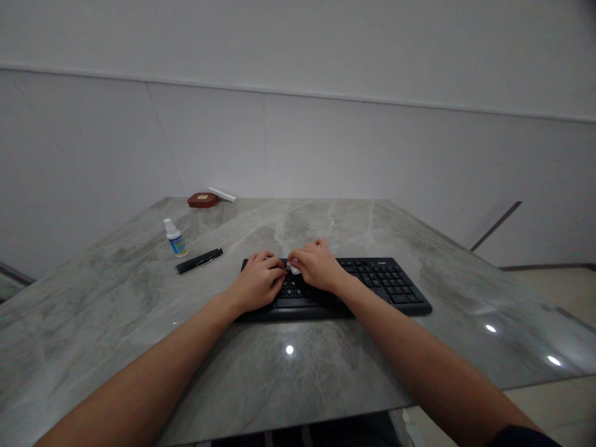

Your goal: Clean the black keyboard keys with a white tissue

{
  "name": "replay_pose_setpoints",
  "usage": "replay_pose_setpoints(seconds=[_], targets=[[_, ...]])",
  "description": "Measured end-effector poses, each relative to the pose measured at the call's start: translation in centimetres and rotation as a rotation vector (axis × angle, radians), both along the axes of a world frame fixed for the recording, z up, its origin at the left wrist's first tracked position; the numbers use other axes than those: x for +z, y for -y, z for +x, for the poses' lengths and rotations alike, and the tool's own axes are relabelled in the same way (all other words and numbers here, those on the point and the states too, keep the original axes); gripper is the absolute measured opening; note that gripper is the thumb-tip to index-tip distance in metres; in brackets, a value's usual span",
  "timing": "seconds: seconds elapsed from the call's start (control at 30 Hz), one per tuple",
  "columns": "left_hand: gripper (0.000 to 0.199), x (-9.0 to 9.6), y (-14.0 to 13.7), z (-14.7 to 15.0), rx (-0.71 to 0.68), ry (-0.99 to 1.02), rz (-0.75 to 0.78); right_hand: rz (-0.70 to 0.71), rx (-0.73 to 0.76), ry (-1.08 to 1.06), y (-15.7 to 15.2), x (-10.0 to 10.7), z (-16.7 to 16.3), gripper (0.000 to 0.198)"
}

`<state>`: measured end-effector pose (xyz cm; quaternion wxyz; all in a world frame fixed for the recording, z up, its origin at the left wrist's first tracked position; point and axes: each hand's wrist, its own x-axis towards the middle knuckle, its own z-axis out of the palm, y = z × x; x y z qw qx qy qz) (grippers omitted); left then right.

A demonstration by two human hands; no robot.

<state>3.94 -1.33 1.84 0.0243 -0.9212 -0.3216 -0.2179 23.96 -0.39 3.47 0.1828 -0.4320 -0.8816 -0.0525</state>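
Observation:
A black keyboard [393, 280] lies flat on the marbled table, partly covered by both hands. My left hand [261, 280] rests on its left part, fingers bent and a little apart over the keys. A small crumpled white tissue [294, 268] is pinched in the fingers of my right hand [316, 266], against the upper middle keys. The fingertips of the two hands are close together, and the keys beneath them are hidden.
Left of the keyboard are a white spray bottle [176, 239] with a blue label and a black, slim, stick-like object [199, 261]. Farther back, a reddish-brown case [202, 199] sits beside a flat white piece [222, 195]. Behind the grey table [307, 366] stands a white wall.

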Motion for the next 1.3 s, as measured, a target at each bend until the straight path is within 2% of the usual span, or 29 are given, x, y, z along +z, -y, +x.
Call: replay_pose_setpoints(seconds=[0.37,0.67,0.93,1.3], targets=[[0.021,0.2,0.1,0.0,0.003,-0.009,0.005,0.021,-0.156,-0.092,-0.5,-0.8,-0.1,0.022],[0.021,0.2,0.1,0.0,-0.006,0.011,-0.003,-0.039,-0.119,-0.088,-0.2,-0.6,-0.5,0.020],[0.021,0.0,0.0,-0.1,-0.006,-0.006,0.002,0.043,-0.156,-0.131,-0.6,-1.1,-0.3,0.025],[0.020,0.1,0.1,0.0,-0.001,0.003,0.001,-0.047,-0.094,-0.078,-0.2,-1.0,-0.7,0.021]])
